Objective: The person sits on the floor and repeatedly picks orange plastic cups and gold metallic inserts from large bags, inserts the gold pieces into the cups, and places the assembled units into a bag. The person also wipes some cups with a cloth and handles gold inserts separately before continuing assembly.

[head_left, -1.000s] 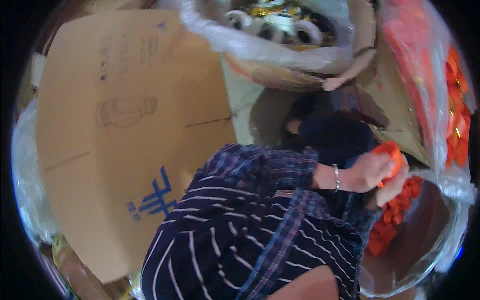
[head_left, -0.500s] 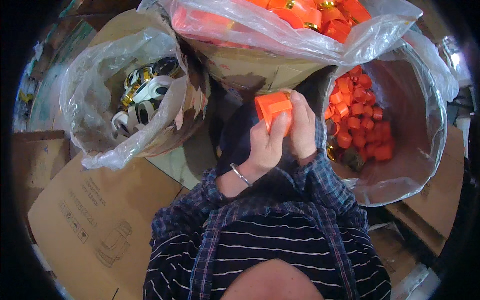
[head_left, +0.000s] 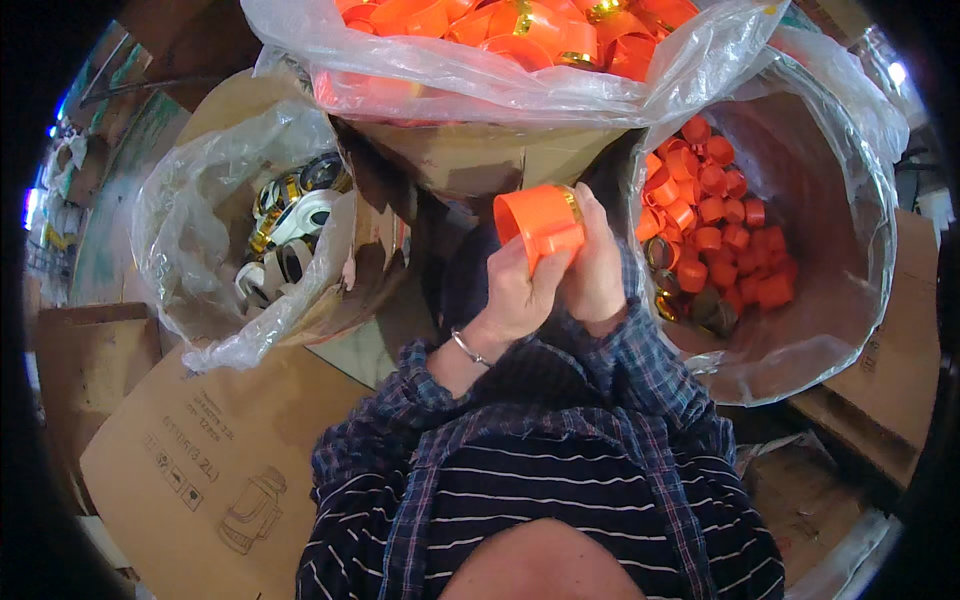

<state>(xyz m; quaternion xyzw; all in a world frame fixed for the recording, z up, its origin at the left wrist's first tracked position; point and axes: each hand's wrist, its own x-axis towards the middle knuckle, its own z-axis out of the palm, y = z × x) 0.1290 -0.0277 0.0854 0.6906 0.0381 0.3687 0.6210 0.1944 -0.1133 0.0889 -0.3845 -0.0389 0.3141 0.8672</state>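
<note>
In front of me I hold an orange plastic cup (head_left: 522, 213), lying on its side with its wider rim toward the left. A shiny gold band shows at its right end, and a raised handle-like piece faces me. My left hand (head_left: 518, 292) is closed round the near side, its thumb along the handle piece. Around the right end, next to the gold band, my right hand (head_left: 597, 268) is closed; the cup and the hand itself hide part of its fingers.
Straight ahead, a carton lined with clear plastic (head_left: 480, 95) holds larger orange parts (head_left: 520, 40). A lined round bin (head_left: 835, 240) at right contains small orange cups (head_left: 710, 240). White, black and gold rings (head_left: 300, 215) fill a lined drum (head_left: 175, 250) at left. Flat cardboard (head_left: 190, 480) lies lower left.
The cup has turned in my hands, so its gold band now shows, and it sits slightly further left. My right hand has shifted a little left. The whole view has tilted slightly.
</note>
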